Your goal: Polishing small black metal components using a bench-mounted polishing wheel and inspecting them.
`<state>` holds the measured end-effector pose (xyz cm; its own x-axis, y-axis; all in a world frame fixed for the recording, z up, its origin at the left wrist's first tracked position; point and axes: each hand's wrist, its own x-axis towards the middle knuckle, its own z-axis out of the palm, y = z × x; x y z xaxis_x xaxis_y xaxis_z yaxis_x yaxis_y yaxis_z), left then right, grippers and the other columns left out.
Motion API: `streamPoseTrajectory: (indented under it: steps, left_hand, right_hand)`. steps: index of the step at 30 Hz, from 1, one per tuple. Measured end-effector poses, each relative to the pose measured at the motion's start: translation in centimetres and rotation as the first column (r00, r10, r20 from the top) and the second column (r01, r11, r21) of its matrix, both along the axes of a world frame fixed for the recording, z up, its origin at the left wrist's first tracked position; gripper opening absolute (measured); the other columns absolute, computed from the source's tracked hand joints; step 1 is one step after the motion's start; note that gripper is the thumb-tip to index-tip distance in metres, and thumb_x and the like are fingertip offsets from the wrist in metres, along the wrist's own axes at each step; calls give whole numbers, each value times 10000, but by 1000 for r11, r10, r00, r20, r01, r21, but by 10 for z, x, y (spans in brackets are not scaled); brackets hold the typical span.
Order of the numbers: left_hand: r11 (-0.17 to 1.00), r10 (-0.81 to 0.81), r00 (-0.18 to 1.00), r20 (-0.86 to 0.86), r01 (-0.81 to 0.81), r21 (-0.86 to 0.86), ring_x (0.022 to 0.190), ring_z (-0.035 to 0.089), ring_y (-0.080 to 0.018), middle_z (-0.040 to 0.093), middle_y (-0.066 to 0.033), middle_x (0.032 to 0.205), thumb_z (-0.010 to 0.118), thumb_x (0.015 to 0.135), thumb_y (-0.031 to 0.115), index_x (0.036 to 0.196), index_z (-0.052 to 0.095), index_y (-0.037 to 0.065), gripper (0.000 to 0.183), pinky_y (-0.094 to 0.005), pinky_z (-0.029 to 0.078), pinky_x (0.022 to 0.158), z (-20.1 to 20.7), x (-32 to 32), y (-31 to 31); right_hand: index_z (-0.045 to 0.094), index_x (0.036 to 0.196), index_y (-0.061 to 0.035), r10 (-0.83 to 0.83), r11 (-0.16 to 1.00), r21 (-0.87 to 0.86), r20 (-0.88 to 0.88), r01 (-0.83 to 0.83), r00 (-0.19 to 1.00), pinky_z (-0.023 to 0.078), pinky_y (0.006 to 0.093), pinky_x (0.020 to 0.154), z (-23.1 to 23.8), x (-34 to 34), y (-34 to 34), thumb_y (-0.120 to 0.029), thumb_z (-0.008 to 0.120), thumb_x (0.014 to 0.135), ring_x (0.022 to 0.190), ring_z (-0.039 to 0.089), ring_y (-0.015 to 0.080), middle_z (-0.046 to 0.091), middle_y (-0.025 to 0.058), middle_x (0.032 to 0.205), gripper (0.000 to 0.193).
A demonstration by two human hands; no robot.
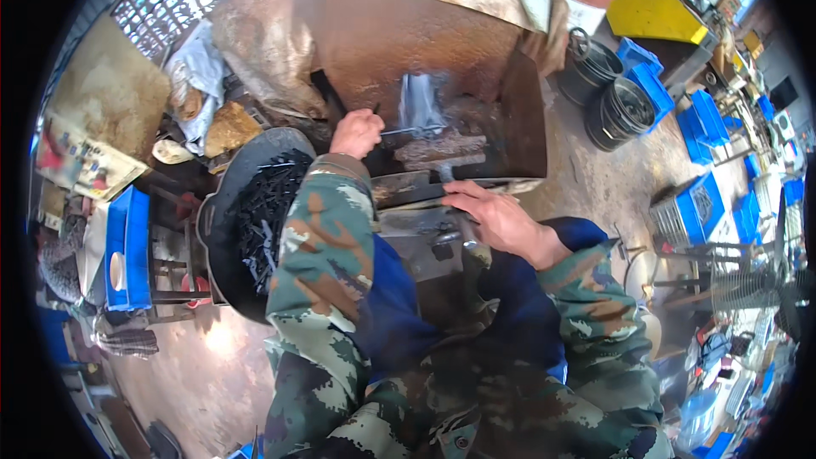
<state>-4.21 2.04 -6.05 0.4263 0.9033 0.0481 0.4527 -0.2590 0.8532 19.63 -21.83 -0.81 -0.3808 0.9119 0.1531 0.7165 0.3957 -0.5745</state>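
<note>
My left hand (357, 132) is closed around a thin metal rod (399, 131) that points right into an open rusty metal box (525, 110). The rod's tip lies just above a rough brown block (439, 151). A hazy bluish-white patch (421, 100), perhaps smoke, shows behind that tip. My right hand (497, 219) is at the box's front edge, its fingers curled over a long bar-like tool (467, 234). The tool's far end reaches toward the block; its exact kind is unclear. Camouflage sleeves cover both forearms.
Left of the box stands a dark round pan (228, 229) full of short black metal pieces (270, 195). A blue bin (127, 248) is farther left. Black buckets (619, 115) and blue crates (704, 204) stand on the right. A fan (748, 289) is at the far right.
</note>
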Motion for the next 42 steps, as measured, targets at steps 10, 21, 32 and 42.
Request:
streamPoseTrajectory:
  steps: [10,21,32,42]
  left_hand:
    - [933,361,924,129,-360,-30,1063,603,-453,659,-250,1094,487,925,345,1039,662,86,334,-508,475,913,-4,38,9]
    - [876,432,864,261,-470,108,866,679,-299,694,-186,899,563,945,236,1053,669,14,268,-374,502,793,39,48,-13]
    - [946,319,866,385,-315,-75,771,643,-434,655,-221,788,576,956,225,990,646,34,206,-427,508,689,61,60,-26]
    - [899,335,815,473,-427,99,827,664,-418,669,-239,831,605,904,217,963,690,20,223,-446,517,742,66,95,-33]
  right_hand:
    - [643,1166,-34,-153,959,176,-346,224,925,541,352,813,11,-7,32,4,721,795,961,669,303,670,161,1103,381]
    - [634,1083,-12,-490,849,-144,-575,509,655,536,283,476,44,-7,171,-167,666,939,614,620,126,645,59,864,214]
    - [634,1132,-14,-517,826,-158,-598,542,613,529,281,470,27,4,232,-230,676,939,575,638,145,657,84,894,293]
    - [652,1189,-35,-515,835,-189,-600,517,612,557,250,513,25,11,243,-236,684,944,674,616,101,670,71,1010,318]
